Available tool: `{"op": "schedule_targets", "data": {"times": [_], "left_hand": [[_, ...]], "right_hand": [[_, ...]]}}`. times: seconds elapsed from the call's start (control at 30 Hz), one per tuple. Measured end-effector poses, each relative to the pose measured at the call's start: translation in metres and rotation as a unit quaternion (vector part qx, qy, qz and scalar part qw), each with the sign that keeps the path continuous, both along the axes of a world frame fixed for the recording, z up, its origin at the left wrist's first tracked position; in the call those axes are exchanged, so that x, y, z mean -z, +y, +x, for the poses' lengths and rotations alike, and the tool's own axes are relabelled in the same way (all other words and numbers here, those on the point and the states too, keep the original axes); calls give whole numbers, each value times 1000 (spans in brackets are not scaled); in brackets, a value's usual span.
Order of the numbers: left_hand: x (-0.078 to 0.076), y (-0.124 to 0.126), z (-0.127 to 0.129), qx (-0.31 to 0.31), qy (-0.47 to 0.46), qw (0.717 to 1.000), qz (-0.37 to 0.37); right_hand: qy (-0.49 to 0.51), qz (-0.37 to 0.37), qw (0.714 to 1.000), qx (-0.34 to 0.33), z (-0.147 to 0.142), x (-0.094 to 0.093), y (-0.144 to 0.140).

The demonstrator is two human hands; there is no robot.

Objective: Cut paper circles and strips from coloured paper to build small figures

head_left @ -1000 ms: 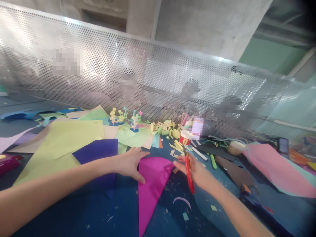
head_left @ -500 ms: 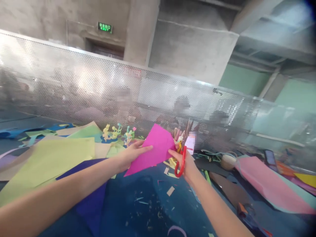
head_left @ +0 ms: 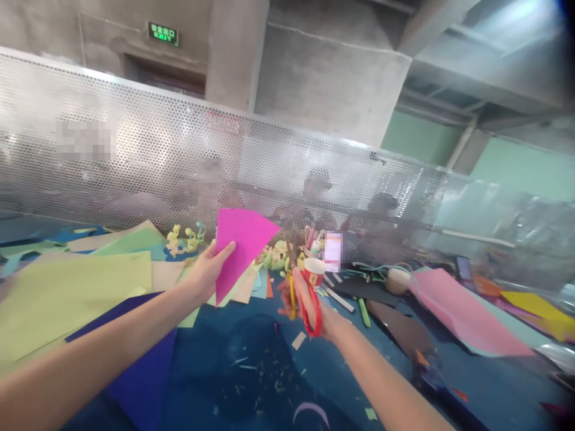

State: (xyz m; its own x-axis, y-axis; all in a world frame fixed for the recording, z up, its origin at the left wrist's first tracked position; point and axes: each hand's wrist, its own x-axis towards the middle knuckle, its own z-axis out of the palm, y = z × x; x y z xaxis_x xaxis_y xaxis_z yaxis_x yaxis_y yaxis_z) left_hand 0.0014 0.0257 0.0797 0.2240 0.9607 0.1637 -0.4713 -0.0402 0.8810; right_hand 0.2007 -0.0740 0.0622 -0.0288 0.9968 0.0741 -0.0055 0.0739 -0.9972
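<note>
Holding a magenta paper triangle (head_left: pixel 240 245) upright above the counter (head_left: pixel 251 371), left hand (head_left: pixel 207 272) pinching its left edge, right hand (head_left: pixel 302 299) just right, gripping red scissors (head_left: pixel 309 302).

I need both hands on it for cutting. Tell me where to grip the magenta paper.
Pinch the magenta paper on its free right edge near the upper point, coming from the right. The left hand already holds its left edge, and the right hand carries the red scissors.
</note>
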Motion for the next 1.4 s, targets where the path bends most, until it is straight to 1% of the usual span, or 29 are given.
{"op": "schedule_targets", "data": {"times": [0.1,0.23,0.33,0.5,0.63,0.8,0.9,1.03,1.1,1.17,1.23,1.3,1.4], "left_hand": [[2,-2,1,1,9,1000,21],[2,-6,2,6,24,998,51],[3,-10,3,25,45,997,60],[5,-16,5,75,79,992,64],[6,-17,7,82,67,993,60],[6,-18,8,82,52,993,69],[6,-20,8,82,58,993,64],[5,-23,9,83,67,993,54],[5,-23,8,83,66,993,57],[5,-22,7,81,69,993,60],[5,-22,6,82,77,992,58],[5,-23,6,96,88,990,50],[6,-26,8,128,101,986,43]], "right_hand": [[-28,-8,1000,-12,-8,3,0],[-89,-21,996,11,-16,5,1],[-115,-30,993,27,-19,5,0],[-119,-35,992,32,-20,2,0],[-124,-23,991,39,-22,-1,-2],[-137,-8,988,70,-28,-1,-6],[-147,10,985,87,-31,1,-7],[-163,13,977,135,-38,3,-11],[-162,12,976,147,-40,1,-12],[-138,-2,982,125,-40,0,-11],[-97,-13,992,83,-38,-1,-8],[-70,-14,996,51,-34,0,-3],[-64,-24,997,39,-25,1,4]]}}
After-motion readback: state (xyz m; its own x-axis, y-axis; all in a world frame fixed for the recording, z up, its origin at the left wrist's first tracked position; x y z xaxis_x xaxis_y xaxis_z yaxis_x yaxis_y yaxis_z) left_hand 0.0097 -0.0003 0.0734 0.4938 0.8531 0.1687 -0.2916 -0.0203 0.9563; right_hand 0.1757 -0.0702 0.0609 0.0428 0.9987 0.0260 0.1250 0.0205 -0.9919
